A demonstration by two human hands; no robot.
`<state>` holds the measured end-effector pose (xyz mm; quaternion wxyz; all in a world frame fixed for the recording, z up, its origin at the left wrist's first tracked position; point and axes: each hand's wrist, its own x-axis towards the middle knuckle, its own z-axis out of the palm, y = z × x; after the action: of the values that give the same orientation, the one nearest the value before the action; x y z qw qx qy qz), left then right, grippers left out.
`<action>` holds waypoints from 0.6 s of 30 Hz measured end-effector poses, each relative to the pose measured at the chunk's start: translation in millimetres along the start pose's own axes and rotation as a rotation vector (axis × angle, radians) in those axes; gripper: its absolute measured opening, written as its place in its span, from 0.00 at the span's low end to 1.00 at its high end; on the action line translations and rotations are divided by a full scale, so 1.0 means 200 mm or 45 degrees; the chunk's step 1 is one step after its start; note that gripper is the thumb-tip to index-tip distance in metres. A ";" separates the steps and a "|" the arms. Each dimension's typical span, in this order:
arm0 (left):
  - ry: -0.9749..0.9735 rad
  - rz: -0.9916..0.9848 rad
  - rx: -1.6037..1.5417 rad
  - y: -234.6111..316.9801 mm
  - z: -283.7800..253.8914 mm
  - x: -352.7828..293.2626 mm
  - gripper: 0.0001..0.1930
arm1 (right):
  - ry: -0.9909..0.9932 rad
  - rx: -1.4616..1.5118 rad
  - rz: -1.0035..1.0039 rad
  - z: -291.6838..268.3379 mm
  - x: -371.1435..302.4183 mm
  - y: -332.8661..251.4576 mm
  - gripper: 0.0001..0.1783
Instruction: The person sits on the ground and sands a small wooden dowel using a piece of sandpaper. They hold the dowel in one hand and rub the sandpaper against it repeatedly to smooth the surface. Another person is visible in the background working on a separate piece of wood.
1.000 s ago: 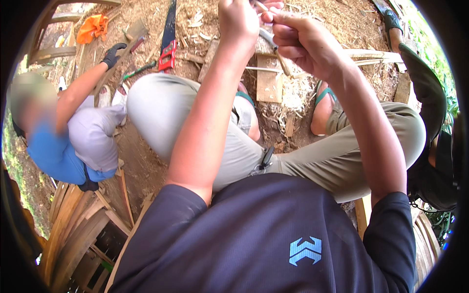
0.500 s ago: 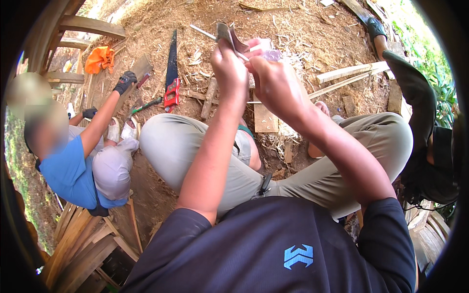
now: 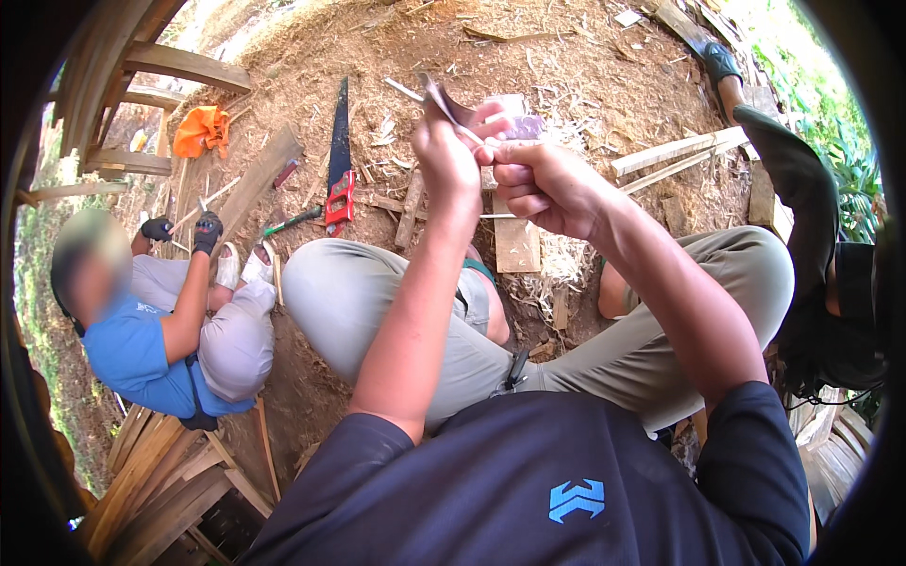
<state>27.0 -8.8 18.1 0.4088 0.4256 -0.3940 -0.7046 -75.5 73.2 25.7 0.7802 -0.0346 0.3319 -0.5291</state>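
A folded brown sheet that looks like sandpaper (image 3: 447,102) is in my left hand (image 3: 447,160), which is closed with some fingers raised. A thin pale wooden stick (image 3: 404,90) passes through the fold, its far end sticking out at the upper left. My right hand (image 3: 557,184) pinches the stick's near end between thumb and fingers, the others curled in. Both hands are held up over the ground in front of my knees. Behind the hands, pale purple packets (image 3: 525,129) are partly hidden.
A handsaw with a red handle (image 3: 340,203) and a green-handled tool (image 3: 291,223) lie left of my hands. A wooden block (image 3: 515,247) sits between my legs among shavings. Left, a gloved co-worker (image 3: 156,340) holds a thin stick near a board (image 3: 260,179). Long strips (image 3: 675,151) lie right.
My right hand has shifted slightly down, its fingers now more visible around the stick. The co-worker's gloved hand has drawn back from the board toward the body, and a thin stick now shows there.
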 end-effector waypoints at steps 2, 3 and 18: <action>-0.098 0.066 -0.018 -0.08 0.04 -0.06 0.23 | 0.065 -0.028 -0.053 0.03 -0.01 0.02 0.08; -0.136 0.086 0.054 -0.11 0.00 -0.03 0.23 | 0.091 -0.154 -0.103 0.01 0.00 0.02 0.11; 0.058 -0.048 0.058 -0.01 -0.06 0.03 0.20 | 0.346 -0.838 -0.217 0.05 -0.01 0.10 0.11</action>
<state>36.0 -16.3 11.0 0.3946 0.4580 -0.3926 -0.6931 -54.8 80.6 26.2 0.6291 -0.2409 0.5809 -0.4569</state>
